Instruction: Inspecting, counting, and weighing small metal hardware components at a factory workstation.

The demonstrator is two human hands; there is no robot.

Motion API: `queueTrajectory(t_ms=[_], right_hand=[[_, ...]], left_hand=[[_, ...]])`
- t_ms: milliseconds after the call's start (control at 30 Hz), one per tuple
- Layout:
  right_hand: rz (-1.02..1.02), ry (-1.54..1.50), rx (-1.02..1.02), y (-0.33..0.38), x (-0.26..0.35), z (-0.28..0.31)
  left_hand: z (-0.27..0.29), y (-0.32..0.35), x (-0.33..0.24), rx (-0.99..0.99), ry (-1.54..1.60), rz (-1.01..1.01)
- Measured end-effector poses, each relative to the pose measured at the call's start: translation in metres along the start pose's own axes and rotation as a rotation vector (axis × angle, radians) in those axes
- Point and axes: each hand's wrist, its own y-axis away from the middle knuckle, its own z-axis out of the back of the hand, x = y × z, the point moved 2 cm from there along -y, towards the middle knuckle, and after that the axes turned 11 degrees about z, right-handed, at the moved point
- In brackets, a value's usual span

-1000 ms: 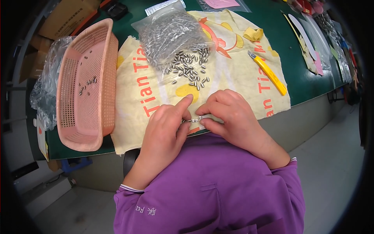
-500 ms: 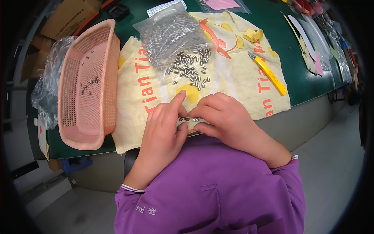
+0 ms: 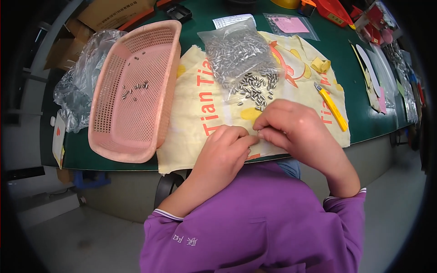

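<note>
Right hand point(image 3: 297, 125) has moved nearer metal pieces point(image 3: 255, 87) by the bag point(image 3: 236, 52), pinching one; left grip point(image 3: 225, 148) unclear.

1. My shirt point(image 3: 291, 232): plain purple cloth, loosely creased.
2. Left cuff point(image 3: 169, 214): white band with thin dark striping at the sleeve's end.
3. Right cuff point(image 3: 362, 190): white-edged likewise.
4. Embroidery point(image 3: 185, 240): small, pale stitched characters, left side of the shirt.
5. Front seam point(image 3: 258, 221): short, crosswise, mid-shirt.
6. My left hand point(image 3: 225, 150) and right hand point(image 3: 291, 125): bare, as are both forearms.
</note>
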Motion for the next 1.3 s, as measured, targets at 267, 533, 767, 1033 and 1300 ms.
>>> queueTrajectory(t_ms=[267,533,767,1033,1300], right_hand=[[0.380,0.153,-0.183,-0.136,0.021,-0.012],[0.101,0.216,-0.225,-0.076,-0.009,0.019],[-0.124,0.287,-0.065,0.011,-0.032,-0.007],[-0.018,0.264,-0.130,0.009,-0.040,-0.035],[0.044,0.033,-0.118,0.028,-0.027,-0.034]], left_hand=[[-0.003,-0.001,-0.003,-0.015,-0.006,-0.040],[0.003,0.001,-0.003,-0.031,-0.005,-0.034],[-0.002,-0.007,-0.004,-0.084,-0.048,-0.001],[-0.008,-0.006,-0.005,-0.107,-0.032,0.096],[-0.010,-0.004,-0.006,-0.084,-0.029,0.194]])
